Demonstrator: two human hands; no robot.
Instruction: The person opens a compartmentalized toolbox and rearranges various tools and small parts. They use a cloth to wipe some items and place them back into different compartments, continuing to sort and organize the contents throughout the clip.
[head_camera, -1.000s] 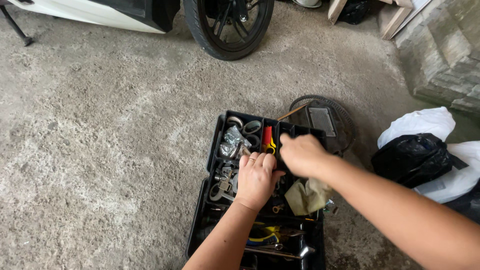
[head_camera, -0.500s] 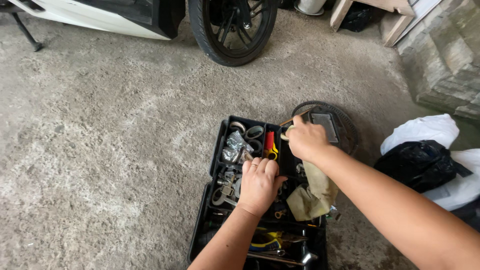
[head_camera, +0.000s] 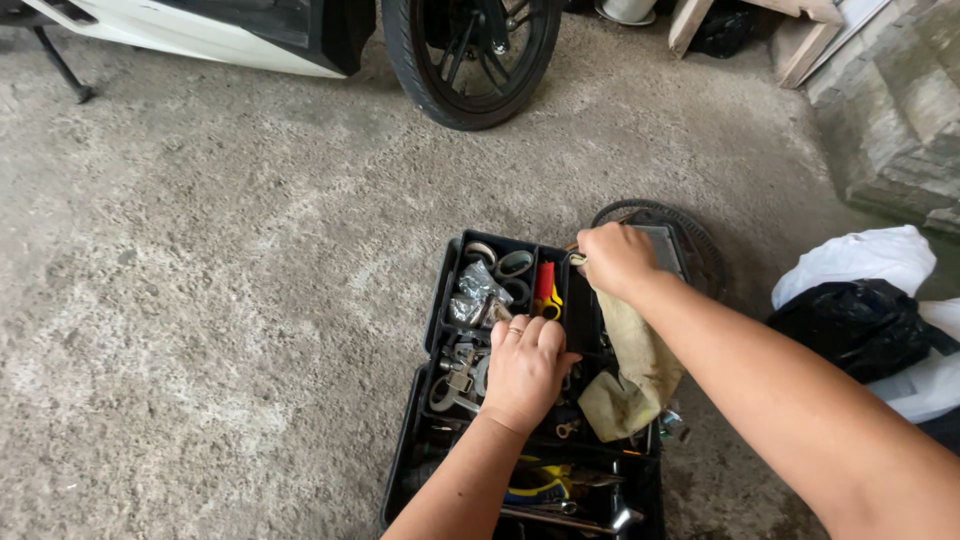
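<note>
1. Cloth first: the khaki rag (head_camera: 630, 365) hangs lifted from the right hand (head_camera: 615, 258) — a second ago it lay bunched low in the toolbox, at the lower right of the tray, with the hand closed above it. Its lower end still rests on the tray's right side, so it is half raised and not yet free of the box.

2. Right hand: it has moved up and right in the frame, from over the red-and-yellow tool (head_camera: 543, 290) to the upper right corner of the black toolbox tray (head_camera: 440, 300). Its grip is pressed together, pinching the rag's top edge; the forearm runs in from the lower right corner.

3. Left hand (head_camera: 525, 372): it has barely shifted across the three pictures. It lies palm down on the middle of the tray, fingers close together and flat, a ring on one finger; whether anything sits under the palm I cannot tell.

4. Around the hands: rolls of tape (head_camera: 512, 265) and a clear bag of small metal parts (head_camera: 472, 290) fill the tray's upper compartments, and yellow-handled pliers (head_camera: 530, 490) lie in the lower box at the bottom of the frame.

5. Farther out — a round dark grille (head_camera: 695, 240) just behind the right hand, a scooter tyre (head_camera: 470, 60) at top centre, black and white plastic bags (head_camera: 860, 310) at the right edge, all on the concrete floor (head_camera: 200, 300).
</note>
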